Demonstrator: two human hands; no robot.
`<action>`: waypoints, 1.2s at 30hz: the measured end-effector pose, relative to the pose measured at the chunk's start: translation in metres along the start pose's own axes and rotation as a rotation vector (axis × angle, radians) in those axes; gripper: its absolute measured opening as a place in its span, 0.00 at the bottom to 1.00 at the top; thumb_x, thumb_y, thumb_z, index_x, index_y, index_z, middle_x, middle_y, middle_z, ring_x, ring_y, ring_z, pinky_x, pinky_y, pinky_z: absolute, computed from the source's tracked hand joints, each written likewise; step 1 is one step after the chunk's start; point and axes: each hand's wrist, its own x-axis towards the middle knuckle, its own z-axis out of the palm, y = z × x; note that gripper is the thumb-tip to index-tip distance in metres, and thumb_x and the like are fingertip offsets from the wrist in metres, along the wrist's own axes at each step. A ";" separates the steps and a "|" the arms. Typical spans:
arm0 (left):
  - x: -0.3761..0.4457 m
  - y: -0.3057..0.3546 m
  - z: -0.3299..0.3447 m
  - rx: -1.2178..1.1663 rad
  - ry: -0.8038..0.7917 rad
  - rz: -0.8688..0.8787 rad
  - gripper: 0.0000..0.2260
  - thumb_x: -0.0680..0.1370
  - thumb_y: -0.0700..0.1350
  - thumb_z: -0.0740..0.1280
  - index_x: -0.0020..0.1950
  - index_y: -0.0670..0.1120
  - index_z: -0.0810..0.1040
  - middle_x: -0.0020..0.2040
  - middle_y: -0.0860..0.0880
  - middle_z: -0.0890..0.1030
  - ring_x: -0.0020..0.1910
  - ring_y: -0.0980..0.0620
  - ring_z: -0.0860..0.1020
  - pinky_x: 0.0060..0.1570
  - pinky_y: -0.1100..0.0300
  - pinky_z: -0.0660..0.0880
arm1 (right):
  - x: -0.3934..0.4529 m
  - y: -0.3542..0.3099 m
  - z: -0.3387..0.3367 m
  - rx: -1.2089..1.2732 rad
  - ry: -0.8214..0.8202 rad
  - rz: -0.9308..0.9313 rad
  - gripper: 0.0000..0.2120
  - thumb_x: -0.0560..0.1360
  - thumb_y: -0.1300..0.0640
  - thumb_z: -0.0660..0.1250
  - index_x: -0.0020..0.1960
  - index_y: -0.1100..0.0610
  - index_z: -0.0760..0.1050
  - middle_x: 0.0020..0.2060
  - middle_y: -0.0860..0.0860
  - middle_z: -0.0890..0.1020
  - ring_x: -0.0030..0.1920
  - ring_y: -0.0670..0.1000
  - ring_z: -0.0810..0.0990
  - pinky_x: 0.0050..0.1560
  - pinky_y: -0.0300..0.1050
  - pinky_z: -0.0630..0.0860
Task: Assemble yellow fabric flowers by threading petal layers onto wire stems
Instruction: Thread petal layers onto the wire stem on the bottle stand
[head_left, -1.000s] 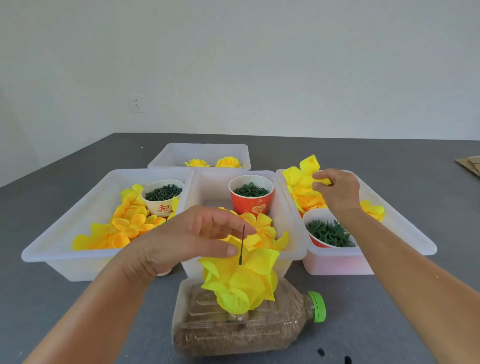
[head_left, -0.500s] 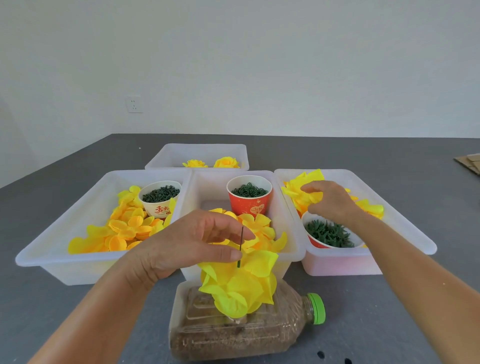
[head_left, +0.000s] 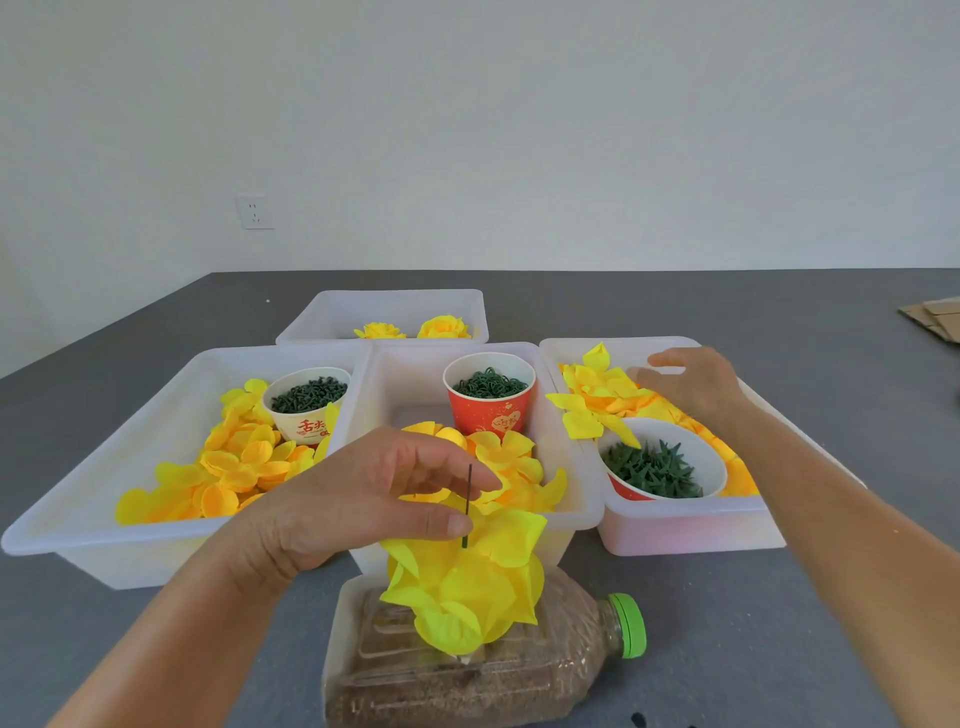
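Nearest, a clear plastic bottle (head_left: 467, 670) with a green cap (head_left: 629, 625) lies on its side on the grey table (head_left: 779, 649), filled with brown grain. Right above it hangs a half-made yellow flower (head_left: 467, 587), its petals hanging down and its thin dark wire stem (head_left: 467, 506) pointing up. The left hand (head_left: 358, 504) holds the flower, thumb and fingers curled and pinching the stem just above the petals.

Behind the hand stand three clear plastic bins side by side. The middle bin (head_left: 571, 493) holds loose yellow petal layers (head_left: 511, 457) and a red paper cup (head_left: 489, 395) full of small green rings. The left bin (head_left: 130, 447) holds a heap of orange-yellow petals (head_left: 234, 467) and a white paper cup (head_left: 306, 402) with dark green bits. The right bin (head_left: 691, 525) has a red bowl with a white inside (head_left: 662, 460) filled with green leaf-like pieces, and beyond it a pile of yellow petals (head_left: 602, 392). The right hand (head_left: 691, 384) is over that pile with fingers stretched out and relaxed, fingertips at the petals, gripping nothing that shows.

Farthest, a fourth bin (head_left: 384, 312) holds two finished yellow flowers (head_left: 444, 327). A white wall socket (head_left: 254, 211) sits on the wall behind.
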 end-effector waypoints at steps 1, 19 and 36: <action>0.000 0.000 0.000 0.004 0.003 -0.002 0.16 0.67 0.40 0.73 0.55 0.44 0.81 0.53 0.46 0.82 0.56 0.52 0.79 0.51 0.65 0.74 | 0.000 -0.003 0.003 0.011 -0.042 -0.028 0.18 0.69 0.49 0.74 0.57 0.54 0.79 0.63 0.52 0.76 0.64 0.52 0.72 0.64 0.48 0.67; -0.002 0.004 0.000 0.007 0.011 -0.001 0.17 0.66 0.41 0.71 0.55 0.43 0.80 0.52 0.45 0.82 0.54 0.52 0.80 0.48 0.66 0.74 | 0.003 -0.016 0.012 -0.124 0.172 -0.069 0.07 0.76 0.62 0.62 0.42 0.64 0.76 0.40 0.56 0.77 0.45 0.57 0.74 0.44 0.45 0.68; -0.002 -0.002 -0.007 -0.059 0.102 0.051 0.32 0.62 0.65 0.73 0.56 0.44 0.81 0.54 0.45 0.82 0.58 0.49 0.79 0.59 0.59 0.74 | -0.012 -0.036 0.006 0.524 0.200 -0.006 0.17 0.74 0.59 0.67 0.29 0.55 0.65 0.28 0.51 0.63 0.33 0.52 0.61 0.36 0.46 0.60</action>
